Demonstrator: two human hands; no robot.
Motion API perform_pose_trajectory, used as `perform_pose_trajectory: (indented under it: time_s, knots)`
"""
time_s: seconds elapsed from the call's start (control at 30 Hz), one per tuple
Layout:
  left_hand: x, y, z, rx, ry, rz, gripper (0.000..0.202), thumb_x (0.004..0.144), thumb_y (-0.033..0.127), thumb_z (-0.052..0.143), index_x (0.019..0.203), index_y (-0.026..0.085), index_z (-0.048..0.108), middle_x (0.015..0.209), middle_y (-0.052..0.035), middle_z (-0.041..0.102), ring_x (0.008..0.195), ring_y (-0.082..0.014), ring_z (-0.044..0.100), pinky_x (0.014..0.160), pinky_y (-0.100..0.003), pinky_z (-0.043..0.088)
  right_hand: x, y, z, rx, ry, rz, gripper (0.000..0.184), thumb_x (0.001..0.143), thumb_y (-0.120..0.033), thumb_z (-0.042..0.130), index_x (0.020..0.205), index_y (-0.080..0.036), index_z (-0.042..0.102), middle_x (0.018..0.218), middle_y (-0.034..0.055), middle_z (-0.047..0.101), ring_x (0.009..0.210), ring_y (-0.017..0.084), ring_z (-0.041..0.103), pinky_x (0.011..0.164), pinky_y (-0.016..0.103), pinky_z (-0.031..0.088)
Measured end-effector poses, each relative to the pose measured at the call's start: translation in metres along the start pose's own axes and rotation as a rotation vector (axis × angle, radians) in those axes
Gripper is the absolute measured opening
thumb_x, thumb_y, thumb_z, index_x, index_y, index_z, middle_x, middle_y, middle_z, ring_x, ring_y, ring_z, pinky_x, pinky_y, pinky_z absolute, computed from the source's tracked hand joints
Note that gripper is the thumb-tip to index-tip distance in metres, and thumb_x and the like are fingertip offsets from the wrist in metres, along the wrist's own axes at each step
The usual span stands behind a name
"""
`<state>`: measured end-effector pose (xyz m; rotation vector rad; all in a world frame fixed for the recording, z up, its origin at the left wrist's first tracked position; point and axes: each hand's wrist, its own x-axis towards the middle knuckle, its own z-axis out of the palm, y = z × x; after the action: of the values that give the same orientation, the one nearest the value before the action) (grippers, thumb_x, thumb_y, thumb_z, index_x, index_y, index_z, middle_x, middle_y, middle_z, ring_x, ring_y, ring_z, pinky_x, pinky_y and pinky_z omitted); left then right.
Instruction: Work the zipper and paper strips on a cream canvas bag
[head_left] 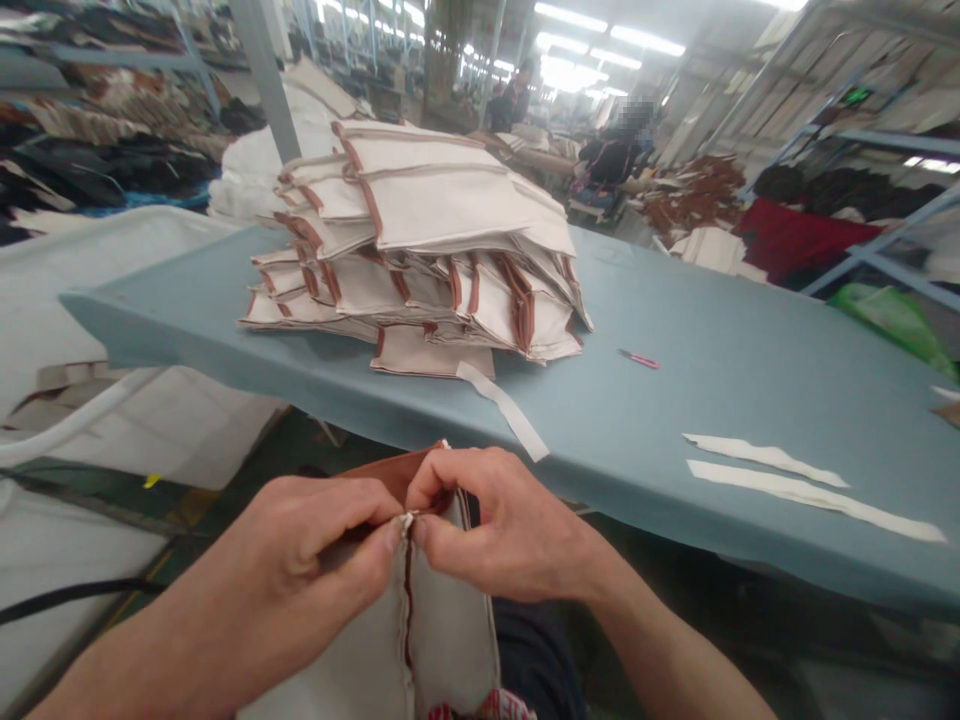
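Note:
A cream fabric piece [450,610] with brown trim lies across my lap, below the table's near edge. Down its middle runs a seam showing a dark brown line. My left hand [307,550] pinches the fabric at the top end of this seam, thumb against fingers. Close beside it, my right hand [495,520] pinches the same piece, the two sets of fingertips nearly touching. A brown band [382,468] of the piece shows behind the hands. The spot between the fingertips is mostly hidden.
A blue-green table [615,440] carries a tall stack of cream pieces with brown edges [450,200]. A pale strip [510,410], small red-handled snips [640,358] and two more strips [810,495] lie on it. White bins stand left; a person [611,160] sits far back.

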<state>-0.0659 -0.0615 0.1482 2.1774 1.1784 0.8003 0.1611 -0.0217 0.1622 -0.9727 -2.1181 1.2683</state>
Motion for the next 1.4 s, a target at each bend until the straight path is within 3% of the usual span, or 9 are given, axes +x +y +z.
perform_pose_trajectory:
  time_s: [0.17, 0.3, 0.43, 0.57, 0.8, 1.0, 1.13, 1.23, 1.4]
  knots:
    - [0.010, -0.014, -0.005, -0.362, -0.192, -0.248, 0.040, 0.098, 0.044, 0.057, 0.066, 0.022, 0.057, 0.061, 0.0062, 0.047, 0.054, -0.0106, 0.041, 0.049, -0.020, 0.032, -0.004, -0.004, 0.007, 0.051, 0.066, -0.098, 0.011, 0.087, -0.016, 0.067, 0.079, -0.023, 0.063, 0.080, -0.0031, 0.070, 0.073, 0.014, 0.060, 0.076, 0.028, 0.046]
    - [0.016, -0.017, -0.004, -0.573, -0.244, -0.312, 0.040, 0.093, 0.051, 0.061, 0.067, 0.021, 0.056, 0.063, 0.0060, 0.046, 0.055, -0.0103, 0.038, 0.049, -0.020, 0.031, -0.004, -0.002, 0.008, 0.194, -0.013, -0.057, 0.010, 0.088, -0.015, 0.069, 0.081, -0.022, 0.065, 0.078, -0.0051, 0.068, 0.070, 0.012, 0.058, 0.073, 0.025, 0.046]
    - [0.015, -0.016, -0.004, -0.512, -0.246, -0.276, 0.036, 0.091, 0.049, 0.064, 0.069, 0.021, 0.058, 0.063, 0.0065, 0.045, 0.056, -0.0107, 0.039, 0.049, -0.019, 0.031, -0.004, -0.001, 0.006, 0.186, -0.051, -0.006, 0.009, 0.092, -0.019, 0.071, 0.084, -0.022, 0.068, 0.081, -0.0042, 0.071, 0.071, 0.012, 0.060, 0.072, 0.025, 0.045]
    - [0.011, -0.013, -0.007, -0.311, -0.222, -0.232, 0.029, 0.091, 0.039, 0.063, 0.068, 0.022, 0.056, 0.062, 0.0078, 0.042, 0.054, -0.0098, 0.038, 0.047, -0.019, 0.029, -0.004, -0.003, 0.005, 0.054, -0.018, -0.008, 0.011, 0.093, -0.017, 0.073, 0.085, -0.022, 0.068, 0.085, -0.0029, 0.074, 0.077, 0.014, 0.063, 0.078, 0.028, 0.045]
    - [0.001, -0.017, -0.011, -0.094, -0.204, -0.094, 0.038, 0.107, 0.035, 0.056, 0.075, 0.020, 0.069, 0.062, 0.0072, 0.048, 0.055, -0.0108, 0.043, 0.051, -0.021, 0.031, -0.001, -0.001, 0.004, 0.007, -0.045, 0.072, 0.013, 0.096, -0.019, 0.077, 0.087, -0.022, 0.069, 0.088, -0.0027, 0.076, 0.080, 0.015, 0.066, 0.079, 0.029, 0.045]
    - [0.003, -0.012, -0.015, -0.267, -0.243, -0.159, 0.037, 0.106, 0.039, 0.057, 0.077, 0.021, 0.070, 0.070, 0.0048, 0.058, 0.064, -0.0131, 0.052, 0.057, -0.020, 0.041, 0.002, 0.009, -0.001, 0.214, -0.113, 0.063, 0.017, 0.096, -0.029, 0.083, 0.089, -0.021, 0.069, 0.085, -0.0043, 0.070, 0.078, 0.014, 0.060, 0.073, 0.027, 0.044]
    - [0.003, -0.015, -0.013, -0.483, -0.217, -0.167, 0.031, 0.101, 0.037, 0.057, 0.075, 0.021, 0.065, 0.073, 0.0048, 0.059, 0.067, -0.0132, 0.056, 0.061, -0.019, 0.045, 0.009, 0.022, 0.002, 0.433, -0.244, 0.090, 0.041, 0.089, -0.052, 0.093, 0.091, -0.020, 0.069, 0.086, -0.0043, 0.066, 0.077, 0.014, 0.056, 0.070, 0.026, 0.043]
    - [0.004, -0.021, -0.011, -0.461, -0.241, -0.236, 0.033, 0.099, 0.042, 0.062, 0.074, 0.020, 0.064, 0.069, 0.0054, 0.052, 0.063, -0.0123, 0.048, 0.056, -0.019, 0.039, 0.013, 0.030, 0.006, 0.426, -0.238, 0.111, 0.051, 0.087, -0.063, 0.094, 0.091, -0.019, 0.069, 0.085, -0.0041, 0.065, 0.076, 0.014, 0.053, 0.069, 0.027, 0.042]
    - [0.011, -0.024, -0.016, -0.371, -0.348, -0.248, 0.036, 0.099, 0.046, 0.062, 0.074, 0.020, 0.062, 0.065, 0.0062, 0.047, 0.059, -0.0115, 0.042, 0.052, -0.021, 0.032, 0.014, 0.030, 0.005, 0.298, -0.231, 0.002, 0.049, 0.098, -0.064, 0.084, 0.086, -0.020, 0.068, 0.078, -0.0049, 0.062, 0.073, 0.013, 0.052, 0.067, 0.027, 0.039]
